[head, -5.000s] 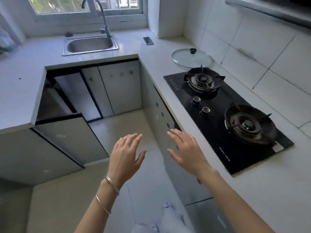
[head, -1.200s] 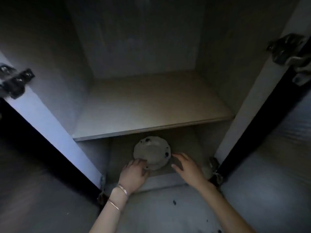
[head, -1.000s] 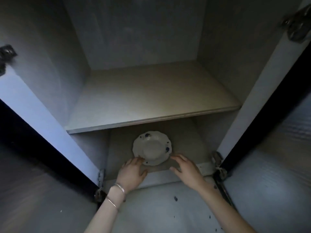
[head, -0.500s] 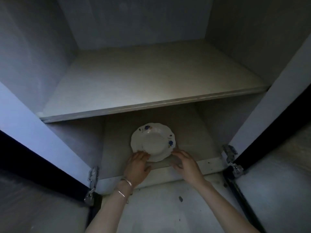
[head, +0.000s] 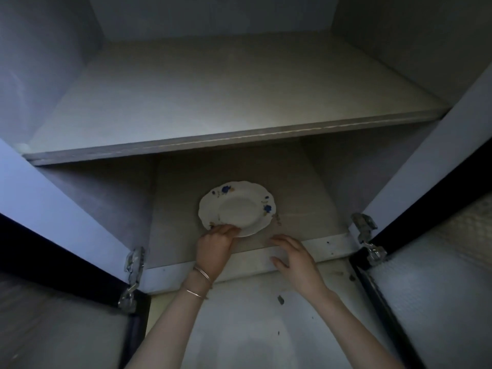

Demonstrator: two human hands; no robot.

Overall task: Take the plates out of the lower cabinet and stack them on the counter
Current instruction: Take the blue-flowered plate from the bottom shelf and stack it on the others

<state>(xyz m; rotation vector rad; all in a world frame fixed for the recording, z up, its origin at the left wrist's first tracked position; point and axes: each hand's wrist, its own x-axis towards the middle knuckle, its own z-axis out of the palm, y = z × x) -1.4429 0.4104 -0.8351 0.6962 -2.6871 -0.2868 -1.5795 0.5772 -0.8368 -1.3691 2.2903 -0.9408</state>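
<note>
A round white plate with a wavy rim and small blue flowers (head: 237,208) lies flat on the bottom floor of the open lower cabinet (head: 306,198), under the pale shelf (head: 226,102). The left hand (head: 216,249), with two thin bracelets (head: 199,282) on its wrist, grips the plate's near edge. The right hand (head: 295,258) is open, just beside the plate, not touching it
</note>
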